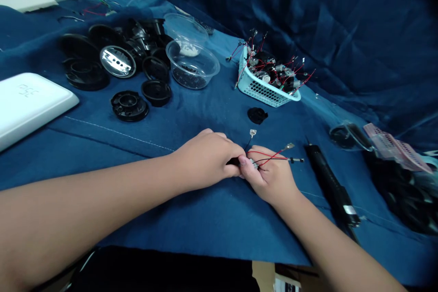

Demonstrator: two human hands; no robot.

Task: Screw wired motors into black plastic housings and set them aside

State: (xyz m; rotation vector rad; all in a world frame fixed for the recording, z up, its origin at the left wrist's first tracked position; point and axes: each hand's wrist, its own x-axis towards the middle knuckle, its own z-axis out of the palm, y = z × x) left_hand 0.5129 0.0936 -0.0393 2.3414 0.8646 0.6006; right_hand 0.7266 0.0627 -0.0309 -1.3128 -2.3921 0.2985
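My left hand (pixel 210 157) and my right hand (pixel 273 175) meet over the blue cloth, both closed. Pinched between them is a small wired part (pixel 252 163); a bit of pale grey body shows and the fingers hide the rest. Red and black wires (pixel 273 157) stick out over my right hand, ending in metal terminals (pixel 252 133). Something dark shows under the curled fingers of my left hand, too covered to identify. Just beyond my hands lies a small black plastic piece (pixel 258 115).
A light blue basket (pixel 267 93) full of wired parts stands behind. Black round housings (pixel 129 105) and a clear plastic tub (pixel 193 73) are at back left. A white digital device (pixel 34 100) sits left, a black electric screwdriver (pixel 330 182) and a pink basket (pixel 397 146) right.
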